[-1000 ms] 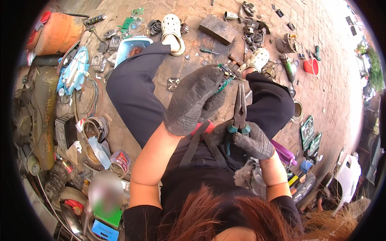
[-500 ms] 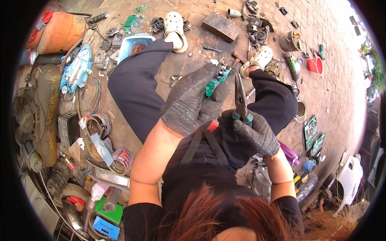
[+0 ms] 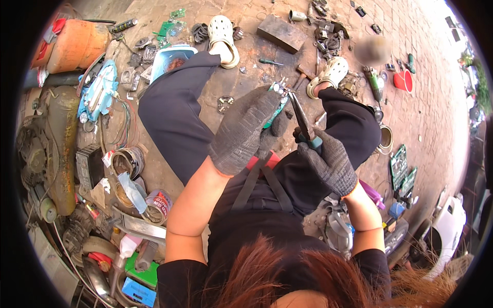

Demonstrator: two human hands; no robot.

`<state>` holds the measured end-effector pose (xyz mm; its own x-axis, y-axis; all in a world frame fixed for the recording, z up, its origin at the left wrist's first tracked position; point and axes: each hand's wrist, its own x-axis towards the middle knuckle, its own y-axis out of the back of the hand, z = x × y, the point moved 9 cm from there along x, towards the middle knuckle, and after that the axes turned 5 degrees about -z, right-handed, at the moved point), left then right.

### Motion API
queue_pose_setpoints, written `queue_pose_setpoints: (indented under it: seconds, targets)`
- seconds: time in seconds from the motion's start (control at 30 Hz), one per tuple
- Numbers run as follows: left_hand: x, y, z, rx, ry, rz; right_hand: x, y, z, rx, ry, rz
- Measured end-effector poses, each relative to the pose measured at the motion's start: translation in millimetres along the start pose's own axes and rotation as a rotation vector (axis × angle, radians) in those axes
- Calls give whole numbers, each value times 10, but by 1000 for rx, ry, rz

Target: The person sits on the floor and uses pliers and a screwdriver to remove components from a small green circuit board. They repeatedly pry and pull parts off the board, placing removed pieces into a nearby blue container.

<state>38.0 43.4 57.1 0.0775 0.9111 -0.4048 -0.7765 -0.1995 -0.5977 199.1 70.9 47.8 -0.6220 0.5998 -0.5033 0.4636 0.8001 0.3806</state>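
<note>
My left hand (image 3: 240, 132), in a grey work glove, is closed around a small green circuit board (image 3: 277, 111). Silvery parts stick out at the board's far end, and my palm and fingers cover much of the rest. In my gloved right hand (image 3: 331, 163) is a pair of pliers (image 3: 301, 117) with dark jaws and teal handles. The jaws look closed, tilted to the left, their tips right at the board's far end. Whether they pinch one of its parts I cannot make out.
A hammer (image 3: 304, 75), a screwdriver (image 3: 270, 62) and a dark metal block (image 3: 281, 34) lie on the ground beyond my hands. At left are a light-blue basin (image 3: 172, 59), an orange tank (image 3: 79, 43) and open cans (image 3: 127, 161). An angle grinder (image 3: 374, 83) and red cup (image 3: 403, 80) are at right.
The pliers have swung left and their tips have come up to the board's far end. My left hand has turned the board, so less of its green face shows.
</note>
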Motion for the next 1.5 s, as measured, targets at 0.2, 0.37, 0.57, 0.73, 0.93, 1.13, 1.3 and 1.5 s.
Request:
queue_pose_setpoints:
  seconds: [0.2,0.37,0.57,0.73,0.93,1.13,1.3,1.5]
  targets:
    - [14,-40,148,423,-229,-10,5,4,45,120,107,77]
    - [-38,-15,263,949,-372,62,-34,11,-78,-20,158,44]
    - [-75,7,297,1341,-254,32,-69,-39,3,-71,132,-17]
    - [-77,57,238,1238,-218,-75,-99,-192,17,44,60,-161]
    - [-107,189,57,775,-221,-170,-220,-544,76,611,-94,-407]
    - [-124,125,-75,254,-78,-231,-280,-679,-99,950,1,-628]
    - [-106,31,-102,172,-115,-306,-347,-785,-126,1130,54,-720]
    - [-96,-27,-71,286,-209,-351,-429,-829,-256,1328,123,-844]
